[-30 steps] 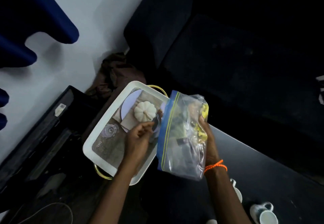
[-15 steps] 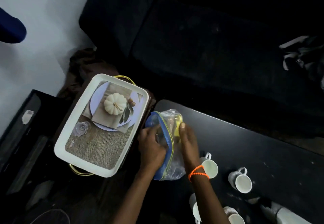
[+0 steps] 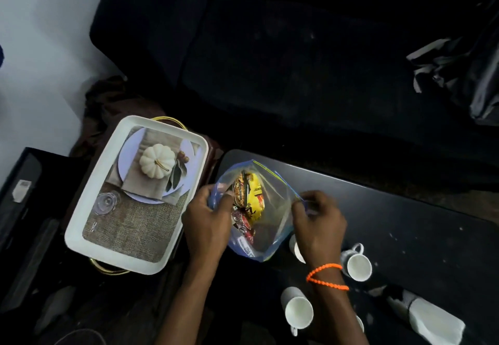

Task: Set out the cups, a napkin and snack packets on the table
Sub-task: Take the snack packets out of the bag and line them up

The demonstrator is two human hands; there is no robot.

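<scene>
Two hands pull open a clear zip-top plastic bag of snacks on a dark surface.

The bag, half a second ago pressed closed between the hands, now gapes, showing yellow and red snack packets still inside. The left hand pinches the near rim with its fingers; the right hand pinches the blue zip edge. White ceramic cups already stand nearby, and a white napkin lies at right. A white pumpkin-print tray sits beside. Packets can likely come out next.
</scene>
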